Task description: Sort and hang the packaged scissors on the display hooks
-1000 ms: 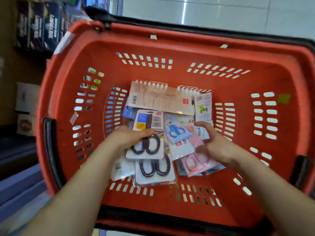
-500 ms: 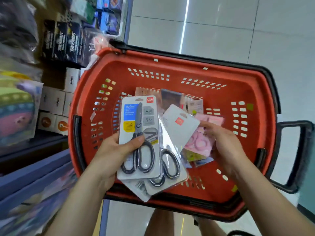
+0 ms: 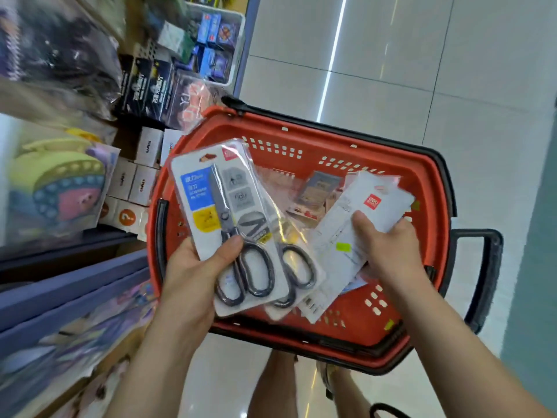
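1. Against half a second ago, raised higher over the red basket [image 3: 331,146], with more of the shelf goods [image 3: 141,176] in view on the left.
2. Against a full second ago, no longer down in the pile on the basket floor: both hands up above the near rim, each with its own share.
3. Fanned wider than before, the black-handled scissors pack [image 3: 223,212] in front and a second black-handled pack [image 3: 298,267] showing from behind it to the right.
4. With the left hand [image 3: 193,276], grips those packs from the lower left, thumb [image 3: 232,245] pressed across the front pack just above the scissor handles, fingers hidden behind the cards.
5. With the right hand [image 3: 391,251], pinches a stack of white-backed packs [image 3: 337,224], thumb on top and fingers curled beneath; earlier laid on a pink pack lower in the basket, now out of sight.
6. Forearms bare, reaching forward from the bottom corners, wrists angled inward toward each other.
7. Left behind at the far side of the basket floor: a few loose packs [image 3: 316,191], blurred.
8. Under the basket, pale tiled floor [image 3: 391,70].
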A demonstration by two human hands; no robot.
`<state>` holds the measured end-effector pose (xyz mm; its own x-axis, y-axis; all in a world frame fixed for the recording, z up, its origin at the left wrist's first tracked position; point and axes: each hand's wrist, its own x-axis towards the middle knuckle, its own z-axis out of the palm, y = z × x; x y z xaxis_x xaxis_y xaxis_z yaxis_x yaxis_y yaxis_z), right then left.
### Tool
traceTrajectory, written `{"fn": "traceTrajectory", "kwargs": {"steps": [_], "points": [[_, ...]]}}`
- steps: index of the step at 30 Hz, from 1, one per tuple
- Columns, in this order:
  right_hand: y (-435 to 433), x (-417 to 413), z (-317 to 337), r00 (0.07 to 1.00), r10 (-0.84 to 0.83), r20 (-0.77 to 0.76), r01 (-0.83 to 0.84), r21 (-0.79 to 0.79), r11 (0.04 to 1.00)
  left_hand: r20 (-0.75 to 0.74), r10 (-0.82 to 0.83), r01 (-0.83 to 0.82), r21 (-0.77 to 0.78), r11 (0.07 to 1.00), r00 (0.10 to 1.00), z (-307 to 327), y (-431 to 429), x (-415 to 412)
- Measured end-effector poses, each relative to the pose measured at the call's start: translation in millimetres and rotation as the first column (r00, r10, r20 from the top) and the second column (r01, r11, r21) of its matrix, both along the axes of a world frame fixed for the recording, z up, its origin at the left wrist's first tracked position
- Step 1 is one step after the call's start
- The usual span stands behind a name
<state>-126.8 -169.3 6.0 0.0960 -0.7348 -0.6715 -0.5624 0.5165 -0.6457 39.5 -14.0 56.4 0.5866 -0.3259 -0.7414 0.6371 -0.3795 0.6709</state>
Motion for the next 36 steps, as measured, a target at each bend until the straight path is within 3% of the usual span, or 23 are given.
{"fn": "traceTrajectory", "kwargs": {"steps": [2, 4, 7, 8, 9, 10, 14, 17, 19, 20, 22, 23, 25, 27, 30, 32, 36], "points": [[-11.2, -1.9, 19.1, 0.995, 0.097, -0.034, -0.1, -0.13, 0.986, 0.233, -0.144, 0.119, 0.119, 0.986, 0.962, 21.6, 1.1, 10.1], [-19.8, 4.1, 45.7, 0.983, 0.174, -0.064, -0.184, -0.22, 0.958, 0.457, -0.367, 0.256, 0.287, 0.923, 0.81, 45.1, -2.6, 15.1], [-21.4, 26.1, 87.5, 0.974, 0.224, -0.027, -0.223, -0.264, 0.939, 0.582, -0.743, 0.473, 0.578, 0.665, 0.332, 75.3, -12.6, 5.2], [-19.0, 35.3, 100.9, 0.968, 0.249, -0.021, -0.246, -0.256, 0.935, 0.609, -0.766, 0.515, 0.598, 0.614, 0.207, 83.8, -15.5, -1.5], [-16.2, 43.3, 110.7, 0.961, 0.277, -0.025, -0.274, -0.257, 0.927, 0.618, -0.771, 0.554, 0.593, 0.584, 0.151, 92.8, -19.1, -8.2], [-13.2, 50.3, 120.9, 0.952, 0.304, -0.033, -0.302, -0.25, 0.92, 0.615, -0.777, 0.6, 0.574, 0.558, 0.135, 103.1, -23.2, -15.9], [-8.5, 59.4, 157.1, 0.956, 0.292, 0.02, -0.28, -0.222, 0.934, 0.54, -0.813, 0.694, 0.5, 0.519, 0.219, 134.6, -24.5, -37.1], [-5.8, 60.1, 185.4, 0.954, 0.281, 0.102, -0.256, -0.21, 0.944, 0.604, -0.79, 0.587, 0.604, 0.538, 0.103, 141.0, -18.0, -44.6], [-2.8, 57.1, 202.2, 0.94, 0.274, 0.204, -0.238, -0.184, 0.954, 0.64, -0.75, 0.496, 0.602, 0.626, 0.168, 145.4, -15.8, -46.4], [-2.4, 52.5, 209.0, 0.931, 0.281, 0.233, -0.243, -0.181, 0.953, 0.64, -0.719, 0.45, 0.575, 0.683, 0.272, 147.5, -13.6, -46.7], [-6.7, 37.3, 220.2, 0.919, 0.305, 0.25, -0.256, -0.209, 0.944, 0.626, -0.538, 0.314, 0.44, 0.841, 0.565, 153.1, -6.7, -47.6], [-9.8, 28.5, 225.4, 0.917, 0.311, 0.249, -0.256, -0.231, 0.939, 0.591, -0.391, 0.225, 0.337, 0.914, 0.706, 158.8, -1.6, -47.8], [-17.6, 11.3, 237.1, 0.91, 0.349, 0.225, -0.288, -0.263, 0.921, 0.449, -0.068, 0.02, 0.11, 0.994, 0.891, 177.4, 9.5, -48.4], [-19.7, 1.0, 246.3, 0.877, 0.437, 0.202, -0.387, -0.246, 0.889, 0.288, 0.144, -0.141, -0.031, 0.989, 0.947, 200.6, 18.8, -55.0], [-2.7, 4.0, 274.5, 0.746, 0.621, 0.241, -0.605, -0.143, 0.783, 0.124, 0.296, -0.275, -0.158, 0.948, 0.947, 235.4, 25.7, -76.1], [13.9, 8.2, 294.5, 0.651, 0.708, 0.274, -0.708, -0.118, 0.696, 0.096, 0.349, -0.326, -0.191, 0.926, 0.932, 257.4, 32.1, -89.1], [33.4, 7.7, 329.1, 0.65, 0.665, 0.367, -0.703, -0.04, 0.71, 0.156, 0.438, -0.404, -0.208, 0.891, 0.885, 294.3, 48.3, -109.0]]}}
